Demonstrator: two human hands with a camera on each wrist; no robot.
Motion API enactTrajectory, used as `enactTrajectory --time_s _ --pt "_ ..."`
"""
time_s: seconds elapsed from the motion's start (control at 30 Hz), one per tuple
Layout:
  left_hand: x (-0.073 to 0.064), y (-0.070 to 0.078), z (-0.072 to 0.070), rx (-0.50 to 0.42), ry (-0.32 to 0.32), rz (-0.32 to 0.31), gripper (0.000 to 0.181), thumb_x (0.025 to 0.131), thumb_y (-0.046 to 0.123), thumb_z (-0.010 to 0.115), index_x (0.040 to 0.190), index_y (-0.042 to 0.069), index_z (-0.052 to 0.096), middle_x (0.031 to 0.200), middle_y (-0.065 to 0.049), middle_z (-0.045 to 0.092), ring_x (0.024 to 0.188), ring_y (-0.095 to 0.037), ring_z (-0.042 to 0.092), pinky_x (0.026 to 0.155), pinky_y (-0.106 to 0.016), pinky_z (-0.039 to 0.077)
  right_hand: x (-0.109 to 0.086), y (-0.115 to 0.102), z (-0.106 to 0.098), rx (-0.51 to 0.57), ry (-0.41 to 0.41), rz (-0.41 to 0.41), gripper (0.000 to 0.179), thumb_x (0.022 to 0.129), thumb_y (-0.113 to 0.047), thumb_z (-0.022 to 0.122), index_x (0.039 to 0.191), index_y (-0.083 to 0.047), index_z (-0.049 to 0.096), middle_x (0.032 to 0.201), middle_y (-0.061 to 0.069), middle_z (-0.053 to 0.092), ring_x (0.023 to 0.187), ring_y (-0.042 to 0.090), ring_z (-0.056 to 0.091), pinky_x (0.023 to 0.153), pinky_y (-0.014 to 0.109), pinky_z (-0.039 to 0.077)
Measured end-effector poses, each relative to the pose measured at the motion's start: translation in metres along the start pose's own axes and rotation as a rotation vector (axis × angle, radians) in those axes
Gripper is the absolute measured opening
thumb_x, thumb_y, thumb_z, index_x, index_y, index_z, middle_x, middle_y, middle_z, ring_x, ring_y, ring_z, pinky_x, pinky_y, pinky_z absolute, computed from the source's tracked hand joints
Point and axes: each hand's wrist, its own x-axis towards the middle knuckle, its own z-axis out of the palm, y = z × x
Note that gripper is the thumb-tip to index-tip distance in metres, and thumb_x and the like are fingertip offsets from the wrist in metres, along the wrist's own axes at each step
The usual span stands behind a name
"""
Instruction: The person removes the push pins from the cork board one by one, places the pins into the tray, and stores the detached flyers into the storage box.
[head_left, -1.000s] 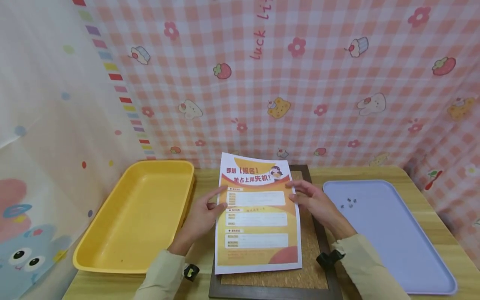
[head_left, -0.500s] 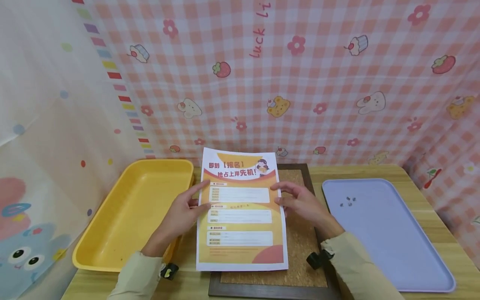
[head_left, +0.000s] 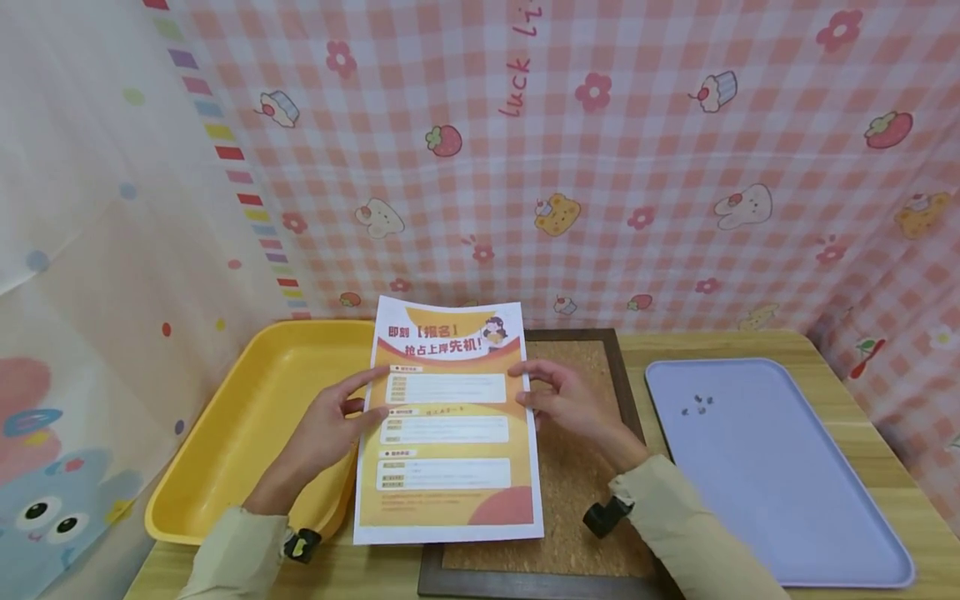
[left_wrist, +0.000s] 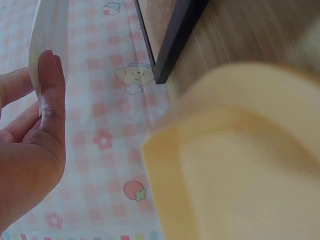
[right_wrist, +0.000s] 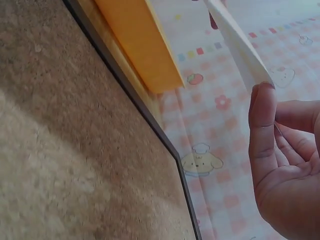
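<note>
A printed flyer (head_left: 450,429), orange and yellow with a white border, is held up between both hands in the head view. My left hand (head_left: 324,429) pinches its left edge between thumb and fingers. The opposite edge is pinched by my right hand (head_left: 573,408). Both wrist views show the sheet edge-on, bent slightly, with the left thumb (left_wrist: 51,95) and right thumb (right_wrist: 263,125) against it. Beneath and to the right lies a cork board (head_left: 577,467) in a dark frame; the flyer covers its left part and overlaps the yellow tray (head_left: 247,442).
A lilac tray (head_left: 787,483) with several tiny shiny pieces (head_left: 701,405) near its far left corner stands on the right of the wooden table (head_left: 855,433). Behind the table hangs a pink checked cloth (head_left: 480,183).
Both hands have carried the flyer leftward, from over the cork board to partly over the yellow tray's edge. More of the cork shows. The trays and board stay put.
</note>
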Motion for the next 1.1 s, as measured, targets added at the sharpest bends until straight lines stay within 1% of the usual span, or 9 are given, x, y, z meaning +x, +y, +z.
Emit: enactTrajectory --time_s 0.17,0.33,0.43,0.6,0.7,0.8,0.93,1.0,1.1 --pt "-0.003 -0.002 -0.007 -0.011 -0.016 -0.007 0.065 0.093 0.013 0.070 0.152 0.023 0.043 0.129 -0.020 0.058 0.093 -0.026 0.065 0.071 -0.032 0.058 0.006 -0.003 0.008 0.018 0.024 0.032 0.032 0.095 -0.003 0.063 0.127 -0.004 0.061 0.120 0.021 0.065 0.072 0.018 0.069 0.065 0.040 0.058" --pt "-0.006 -0.002 -0.017 0.000 -0.031 0.002 0.071 0.093 0.010 0.069 0.155 0.022 0.037 0.128 -0.022 0.057 0.093 -0.026 0.063 0.069 -0.030 0.057 0.011 -0.007 0.016 0.003 0.033 0.040 0.033 0.095 -0.006 0.065 0.127 -0.007 0.062 0.121 0.016 0.066 0.068 0.016 0.066 0.065 0.040 0.057" --pt "-0.007 -0.003 -0.024 0.019 -0.028 0.010 0.071 0.093 0.006 0.067 0.156 0.020 0.036 0.137 -0.020 0.051 0.095 -0.027 0.061 0.069 -0.028 0.055 0.015 -0.010 0.021 0.013 0.026 0.038 0.033 0.095 -0.005 0.065 0.127 -0.006 0.062 0.121 0.016 0.065 0.067 0.015 0.065 0.065 0.040 0.057" --pt "-0.005 -0.010 -0.035 0.087 0.002 0.021 0.065 0.094 0.005 0.065 0.153 0.017 0.041 0.148 -0.015 0.043 0.097 -0.029 0.059 0.070 -0.027 0.054 0.022 -0.014 0.031 0.036 0.027 0.055 0.033 0.095 -0.005 0.065 0.127 -0.008 0.062 0.122 0.014 0.065 0.070 0.016 0.066 0.067 0.041 0.057" --pt "-0.004 -0.014 -0.042 0.125 0.022 0.007 0.063 0.094 0.007 0.066 0.152 0.016 0.043 0.144 -0.016 0.047 0.097 -0.029 0.059 0.071 -0.026 0.054 0.027 -0.017 0.037 0.056 0.019 0.067 0.032 0.095 -0.004 0.065 0.126 -0.008 0.063 0.122 0.014 0.065 0.071 0.017 0.066 0.067 0.043 0.057" --pt "-0.004 -0.018 -0.050 0.143 0.033 -0.020 0.060 0.095 0.010 0.065 0.151 0.017 0.045 0.140 -0.018 0.050 0.098 -0.030 0.059 0.072 -0.027 0.055 0.033 -0.017 0.044 0.066 0.006 0.062 0.032 0.094 -0.003 0.065 0.126 -0.006 0.063 0.119 0.016 0.065 0.068 0.017 0.066 0.068 0.048 0.057" --pt "-0.004 -0.020 -0.059 0.185 0.056 -0.041 0.055 0.096 0.013 0.065 0.149 0.016 0.047 0.141 -0.019 0.048 0.101 -0.030 0.057 0.073 -0.025 0.054 0.039 -0.017 0.054 0.073 -0.010 0.057 0.033 0.094 -0.002 0.065 0.126 -0.005 0.062 0.118 0.017 0.065 0.065 0.017 0.065 0.070 0.053 0.057" --pt "-0.004 -0.022 -0.062 0.217 0.071 -0.040 0.055 0.097 0.013 0.064 0.149 0.015 0.048 0.142 -0.020 0.047 0.101 -0.031 0.056 0.073 -0.023 0.053 0.043 -0.018 0.059 0.088 -0.019 0.060 0.033 0.094 -0.002 0.066 0.126 -0.005 0.062 0.119 0.017 0.064 0.065 0.016 0.066 0.069 0.051 0.058" --pt "-0.004 -0.024 -0.067 0.256 0.101 -0.039 0.054 0.097 0.010 0.063 0.149 0.013 0.047 0.136 -0.022 0.050 0.100 -0.031 0.056 0.072 -0.023 0.052 0.048 -0.016 0.067 0.122 -0.036 0.056 0.035 0.093 -0.002 0.066 0.128 -0.004 0.062 0.122 0.018 0.062 0.065 0.017 0.066 0.068 0.047 0.059"
